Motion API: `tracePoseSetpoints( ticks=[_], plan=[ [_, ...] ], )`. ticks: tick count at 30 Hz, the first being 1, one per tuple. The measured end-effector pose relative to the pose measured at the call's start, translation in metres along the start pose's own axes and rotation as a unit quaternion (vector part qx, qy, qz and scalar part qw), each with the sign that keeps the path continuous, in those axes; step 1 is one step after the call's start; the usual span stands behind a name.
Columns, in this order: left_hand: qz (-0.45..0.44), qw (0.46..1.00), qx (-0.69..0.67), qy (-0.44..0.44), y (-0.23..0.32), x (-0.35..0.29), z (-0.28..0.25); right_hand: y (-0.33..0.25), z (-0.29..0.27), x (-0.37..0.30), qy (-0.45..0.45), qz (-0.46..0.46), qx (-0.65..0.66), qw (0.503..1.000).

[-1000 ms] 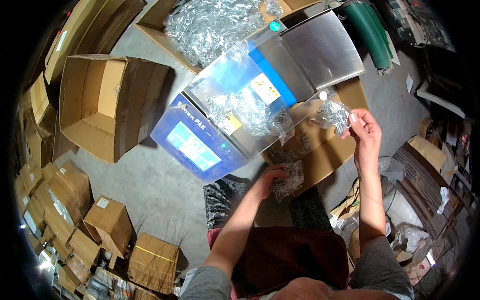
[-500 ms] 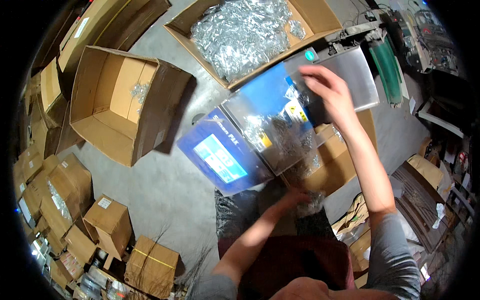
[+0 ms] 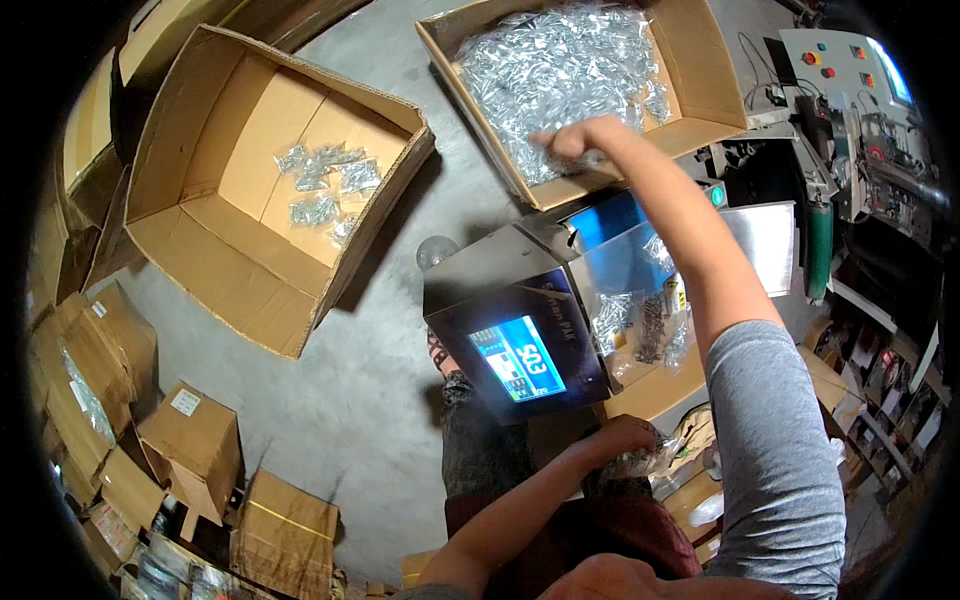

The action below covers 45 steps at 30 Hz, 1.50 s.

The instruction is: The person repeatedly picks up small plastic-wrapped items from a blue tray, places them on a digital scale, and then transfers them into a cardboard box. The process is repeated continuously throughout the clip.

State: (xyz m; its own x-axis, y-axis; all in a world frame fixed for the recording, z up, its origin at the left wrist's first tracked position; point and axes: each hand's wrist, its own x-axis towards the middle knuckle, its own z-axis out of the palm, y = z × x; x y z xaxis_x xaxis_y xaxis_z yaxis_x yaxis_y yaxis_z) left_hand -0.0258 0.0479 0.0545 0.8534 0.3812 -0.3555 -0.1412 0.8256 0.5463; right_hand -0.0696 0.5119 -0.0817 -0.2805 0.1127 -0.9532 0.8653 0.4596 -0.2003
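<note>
Right hand (image 3: 568, 142) grip closing on clear hardware packets (image 3: 560, 70) in carton (image 3: 700, 60); left hand (image 3: 625, 440) clamped on crinkly bag (image 3: 640, 462). Light, slippery, lumpy; best pinched by film edge.

1. a packing workshop or small warehouse with a bare concrete floor (image 3: 380, 400).
2. open cardboard boxes (image 3: 270, 180) at 11 and 12 o'clock hold small clear bags of metal parts (image 3: 560, 70).
3. a bagging machine (image 3: 560, 310) with a lit screen stands at centre.
4. sealed cartons (image 3: 190, 440) are stacked at 8 o'clock.
5. a control panel (image 3: 830, 60) with buttons sits at 2 o'clock.
</note>
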Motion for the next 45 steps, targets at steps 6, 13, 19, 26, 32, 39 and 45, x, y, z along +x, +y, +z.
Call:
tracePoseSetpoints(
  ticks=[6,13,19,26,32,39,45],
  plan=[
    [-0.125,0.992,0.007,-0.023,0.030,0.011,0.001,0.113,-0.039,-0.082,0.242,0.132,0.098,0.956],
    [-0.130,0.976,-0.170,0.043,0.015,0.025,0.006,0.019,0.108,-0.320,0.406,-0.195,0.509,0.733],
    [-0.007,0.981,-0.176,0.079,0.047,0.017,0.032,0.022,0.384,-0.368,0.154,0.117,0.518,0.833],
    [0.124,0.987,0.071,0.070,-0.038,0.062,0.051,0.034,0.441,-0.350,0.137,0.039,0.359,0.922],
    [-0.142,0.946,-0.291,0.030,-0.101,0.081,0.047,0.064,0.465,-0.330,0.328,-0.028,0.330,0.885],
    [-0.082,0.986,-0.131,0.059,-0.089,0.077,0.057,0.086,0.438,-0.359,0.302,-0.013,0.754,0.584],
    [-0.027,0.990,-0.120,0.066,-0.081,0.077,0.060,0.082,0.388,-0.368,0.377,-0.047,0.841,0.384]
  ],
)
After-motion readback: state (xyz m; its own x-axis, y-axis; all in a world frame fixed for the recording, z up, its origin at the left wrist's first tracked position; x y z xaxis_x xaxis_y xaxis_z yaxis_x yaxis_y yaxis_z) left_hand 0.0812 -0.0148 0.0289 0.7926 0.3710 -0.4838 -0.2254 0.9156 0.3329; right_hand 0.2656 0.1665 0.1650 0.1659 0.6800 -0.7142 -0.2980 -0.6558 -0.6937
